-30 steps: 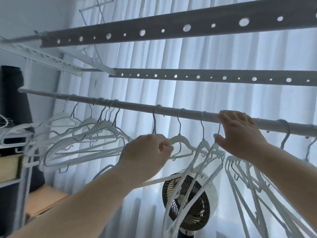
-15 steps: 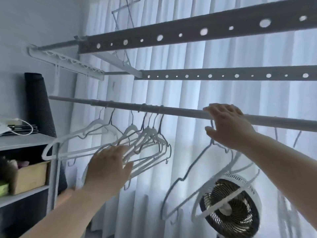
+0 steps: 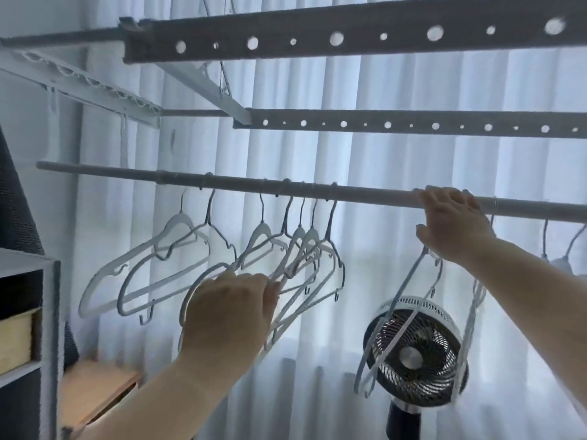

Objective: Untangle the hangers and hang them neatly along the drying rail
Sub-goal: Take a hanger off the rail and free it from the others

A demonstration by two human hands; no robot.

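A grey round drying rail (image 3: pixel 365 195) crosses the view. Several white hangers (image 3: pixel 260 246) hang bunched on its left part, their arms overlapping and tilted. My left hand (image 3: pixel 228 309) reaches up from below, fingers curled onto the lower arms of this bunch. My right hand (image 3: pixel 454 222) lies over the rail further right, fingers on top and thumb below. A single hanger (image 3: pixel 409 290) dangles under that hand; its hook is hidden by the palm. More hangers (image 3: pixel 559 258) hang at the far right.
Two perforated grey bars (image 3: pixel 349 38) (image 3: pixel 413 125) run above the rail. A standing fan (image 3: pixel 416 350) is below my right hand, in front of the white curtain (image 3: pixel 381 154). A shelf unit (image 3: pixel 49 312) and a wooden box (image 3: pixel 95 392) are at the left.
My left hand let go of a middle hanger, moved left and closed on the bunched hangers. My right hand has stayed on the rail. The view has turned left.
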